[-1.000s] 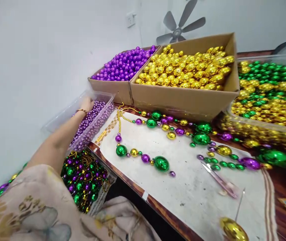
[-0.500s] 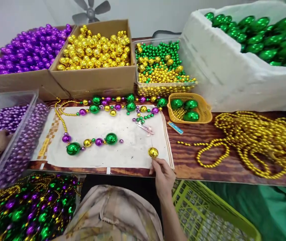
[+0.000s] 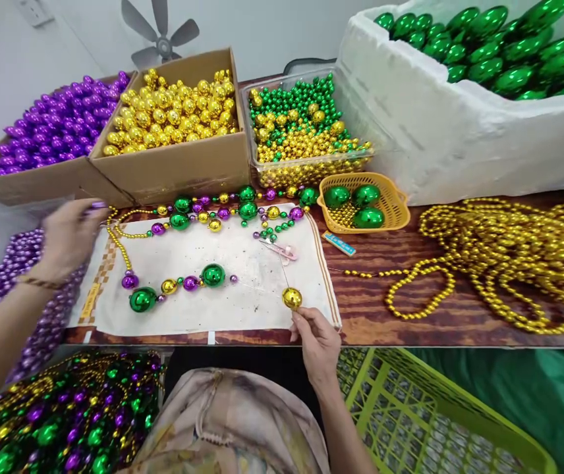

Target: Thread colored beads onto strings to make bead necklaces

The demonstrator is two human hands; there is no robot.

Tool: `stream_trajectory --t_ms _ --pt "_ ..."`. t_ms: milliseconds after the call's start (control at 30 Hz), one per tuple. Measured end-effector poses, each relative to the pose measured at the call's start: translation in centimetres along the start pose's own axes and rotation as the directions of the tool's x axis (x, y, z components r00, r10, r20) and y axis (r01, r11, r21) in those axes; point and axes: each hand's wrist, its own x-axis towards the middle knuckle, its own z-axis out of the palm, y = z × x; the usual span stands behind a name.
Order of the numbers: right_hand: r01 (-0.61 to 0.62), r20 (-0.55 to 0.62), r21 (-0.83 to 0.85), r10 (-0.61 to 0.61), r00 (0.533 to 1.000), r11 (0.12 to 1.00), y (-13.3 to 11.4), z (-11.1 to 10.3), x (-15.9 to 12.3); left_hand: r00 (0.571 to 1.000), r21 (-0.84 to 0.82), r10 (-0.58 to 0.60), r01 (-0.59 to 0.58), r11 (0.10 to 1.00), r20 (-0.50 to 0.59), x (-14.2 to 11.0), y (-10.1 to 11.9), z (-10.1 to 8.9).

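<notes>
The right hand pinched the gold bead, needle pointing far; the left hand, well left, apparently pinched a purple bead.

We counted two hands, one gold bead held, two cardboard boxes, two clear tubs, one foam box, one orange basket, three big green beads inside.
</notes>
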Motion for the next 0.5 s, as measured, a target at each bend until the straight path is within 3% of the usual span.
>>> stream_trajectory --t_ms 33,100,200,233,333,500 --pt "0.008 -0.001 -0.004 -0.008 1.000 1.000 -0.1 0.0 0.0 0.977 -0.070 0.211 -0.214 0.974 -0.040 -0.4 3.6 2.3" --pt "0.016 -0.003 -0.016 -0.016 1.000 1.000 -0.3 0.0 -0.1 0.837 -0.107 0.531 -0.521 0.847 0.129 -1.6 10.5 7.3" --pt "0.023 -0.014 -0.025 -0.024 1.000 0.999 -0.4 -0.1 -0.2 0.667 -0.041 0.674 -0.700 0.713 0.317 -3.2 18.2 13.8" --pt "0.027 -0.018 -0.024 -0.028 0.999 0.999 -0.3 -0.1 -0.3 0.642 -0.013 0.690 -0.729 0.685 0.334 -3.4 19.7 15.3" --pt "0.039 -0.021 -0.027 -0.040 0.999 0.999 -0.1 -0.2 -0.4 0.614 0.064 0.705 -0.768 0.637 0.354 -3.2 21.8 17.8" --pt "0.056 0.007 -0.043 -0.056 0.998 0.998 0.2 -0.3 -0.3 0.586 0.114 0.748 -0.805 0.583 0.311 -1.9 21.6 18.2"
